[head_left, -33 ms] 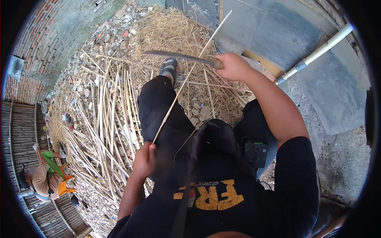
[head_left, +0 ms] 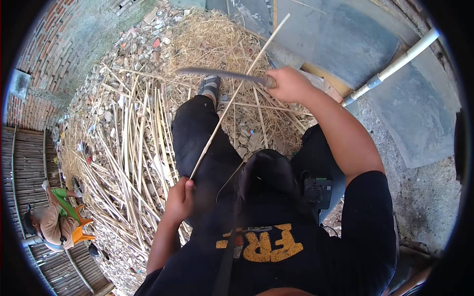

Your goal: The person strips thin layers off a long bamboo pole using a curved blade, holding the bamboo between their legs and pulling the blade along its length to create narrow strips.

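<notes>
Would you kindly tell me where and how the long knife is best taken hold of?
The handle of the knife, approached from the right, seems best: it is short and sits in the right hand, while the long, slightly curved blade points left.

The daylight is soft and bright, and the shadows are faint. The pale, stony ground [head_left: 118,266] looks almost white at the lower left. The black cloth shirt [head_left: 192,261] is so dark that its folds are hard to see. The long, grey metal blade [head_left: 212,72] looks a bit smeary. At the far left, the red brick wall [head_left: 52,42] bends like a bowl, and the corners are all black.
</notes>
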Available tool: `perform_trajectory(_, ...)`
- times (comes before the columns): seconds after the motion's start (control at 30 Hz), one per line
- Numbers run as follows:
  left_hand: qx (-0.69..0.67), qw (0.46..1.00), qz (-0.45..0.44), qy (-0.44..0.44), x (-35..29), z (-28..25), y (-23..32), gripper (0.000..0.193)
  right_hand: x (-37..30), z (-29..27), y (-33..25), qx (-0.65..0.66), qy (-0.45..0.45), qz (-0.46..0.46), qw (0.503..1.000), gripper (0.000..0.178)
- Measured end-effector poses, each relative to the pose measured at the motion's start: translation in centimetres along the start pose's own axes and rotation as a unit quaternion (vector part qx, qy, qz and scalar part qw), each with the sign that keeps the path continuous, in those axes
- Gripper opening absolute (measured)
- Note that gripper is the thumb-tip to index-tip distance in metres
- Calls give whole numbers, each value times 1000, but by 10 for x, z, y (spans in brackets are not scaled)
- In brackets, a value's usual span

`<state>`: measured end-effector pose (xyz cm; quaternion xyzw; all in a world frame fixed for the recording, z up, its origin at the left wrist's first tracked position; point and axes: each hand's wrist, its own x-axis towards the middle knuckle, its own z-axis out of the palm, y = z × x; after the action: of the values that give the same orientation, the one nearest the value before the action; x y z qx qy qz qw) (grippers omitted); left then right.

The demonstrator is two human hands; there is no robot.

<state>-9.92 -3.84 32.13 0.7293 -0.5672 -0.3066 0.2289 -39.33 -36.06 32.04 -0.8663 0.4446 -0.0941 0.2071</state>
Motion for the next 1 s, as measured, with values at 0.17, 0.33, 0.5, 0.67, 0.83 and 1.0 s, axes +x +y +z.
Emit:
perform_trajectory(0.17,8,1000,-8,-15,1,-2,1,34,-13,-3,-12,-75,-84,-68,991,25)
perform_trajectory(0.33,24,999,23,15,-1,2,-6,34,-5,-14,8,37,-10,79,996,26)
perform_trajectory(0.5,-19,999,34,-34,5,-2,-8,37,-19,2,-6,-57,-38,-59,996,25)
perform_trajectory(0.67,-23,999,29,-29,6,-2,-14,43,-10,-18,11,40,33,51,997,26)
perform_trajectory(0.83,-18,999,23,-37,6,-2,-16,45,-19,-3,-10,-44,-38,-76,995,27)
perform_trajectory(1.0,-40,998,6,-52,13,-1,-17,43,-7,-1,11,14,-9,18,1000,17)
